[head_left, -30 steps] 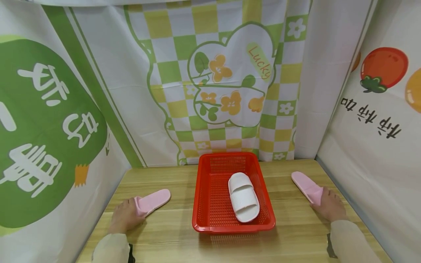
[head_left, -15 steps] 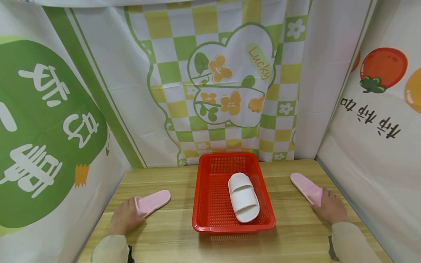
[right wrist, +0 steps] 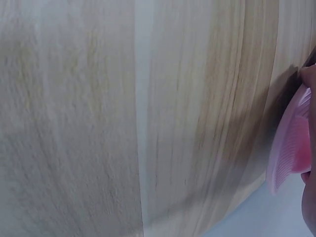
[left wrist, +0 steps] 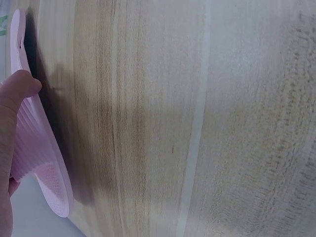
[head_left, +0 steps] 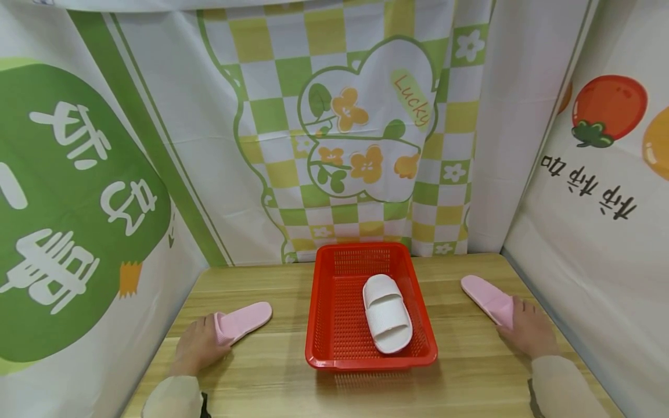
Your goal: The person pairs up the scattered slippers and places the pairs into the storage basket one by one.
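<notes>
On the left of the table, my left hand [head_left: 198, 346] grips a pink slipper [head_left: 245, 320] around its strap. The left wrist view shows the thumb pressed on the edge of this slipper [left wrist: 37, 143], close over the wood. Far to the right, my right hand [head_left: 529, 330] holds a second pink slipper [head_left: 486, 296] by the strap end, its toe pointing up and left in the head view. In the right wrist view only part of that slipper [right wrist: 289, 143] shows beside the fingers. Between the hands a white slipper [head_left: 388, 313] lies in a red basket [head_left: 310, 325].
The wooden table [head_left: 282, 383] carries the basket at its middle. Printed cloth curtains enclose it: a checked one [head_left: 366, 220] behind, a green and white one [head_left: 104, 325] at left, and one with a tomato print [head_left: 564, 232] at right.
My right hand and forearm have shifted slightly to the right and toward me, and the slipper's toe has dipped a little. The left hand has barely moved.
</notes>
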{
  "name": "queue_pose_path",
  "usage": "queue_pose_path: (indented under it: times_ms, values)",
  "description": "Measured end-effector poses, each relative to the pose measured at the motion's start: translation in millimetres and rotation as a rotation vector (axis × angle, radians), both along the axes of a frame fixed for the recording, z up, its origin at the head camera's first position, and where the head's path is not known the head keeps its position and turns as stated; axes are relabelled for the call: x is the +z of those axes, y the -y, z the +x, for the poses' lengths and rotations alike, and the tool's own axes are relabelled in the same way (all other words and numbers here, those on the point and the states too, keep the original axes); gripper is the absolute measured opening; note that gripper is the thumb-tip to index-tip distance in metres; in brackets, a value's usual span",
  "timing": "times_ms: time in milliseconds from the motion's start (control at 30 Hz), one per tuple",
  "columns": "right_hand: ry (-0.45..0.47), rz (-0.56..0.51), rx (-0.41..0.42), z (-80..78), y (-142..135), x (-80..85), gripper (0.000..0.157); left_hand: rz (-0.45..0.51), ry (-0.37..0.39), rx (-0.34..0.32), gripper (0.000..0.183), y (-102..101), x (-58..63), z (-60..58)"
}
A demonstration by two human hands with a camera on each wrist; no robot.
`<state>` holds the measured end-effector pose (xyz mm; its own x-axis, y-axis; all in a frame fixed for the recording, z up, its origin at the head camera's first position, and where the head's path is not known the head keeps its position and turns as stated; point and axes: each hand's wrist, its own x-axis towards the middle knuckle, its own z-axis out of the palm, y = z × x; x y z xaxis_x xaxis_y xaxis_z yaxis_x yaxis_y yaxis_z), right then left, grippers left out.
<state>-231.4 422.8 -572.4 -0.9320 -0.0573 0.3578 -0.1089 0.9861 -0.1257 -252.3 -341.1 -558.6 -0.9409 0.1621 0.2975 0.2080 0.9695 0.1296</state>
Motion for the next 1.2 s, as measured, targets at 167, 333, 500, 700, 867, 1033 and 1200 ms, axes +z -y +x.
queue_pose_path:
  times_ms: [167,333,500,700,867,1033,1200]
  values:
    - [-0.111,0.022,0.024,-0.4,0.1,0.4,0.084,-0.009,-0.022,-0.009,0.078,-0.1,1.2,1.3]
    - [-0.164,0.018,0.04,-0.2,0.7,3.0,0.083,0.002,-0.071,-0.026,0.077,-2.4,3.2,2.4]
    - [-0.17,0.008,0.041,0.9,2.5,8.2,0.081,-0.002,-0.08,-0.029,0.077,-4.0,5.6,1.4]
    - [-0.191,0.014,0.057,0.3,2.4,13.7,0.082,0.006,-0.043,-0.017,0.082,-5.4,9.5,1.3]
    - [-0.225,0.033,0.075,-2.4,-0.8,14.6,0.085,0.013,-0.044,-0.021,0.081,-9.0,14.7,0.3]
    - [-0.234,0.04,0.088,-4.5,-3.9,16.1,0.087,0.003,-0.055,-0.025,0.08,-11.5,19.0,-0.4]
    - [-0.206,0.044,0.082,-4.1,-5.1,22.2,0.087,0.003,-0.065,-0.042,0.079,-12.4,22.1,-2.2]
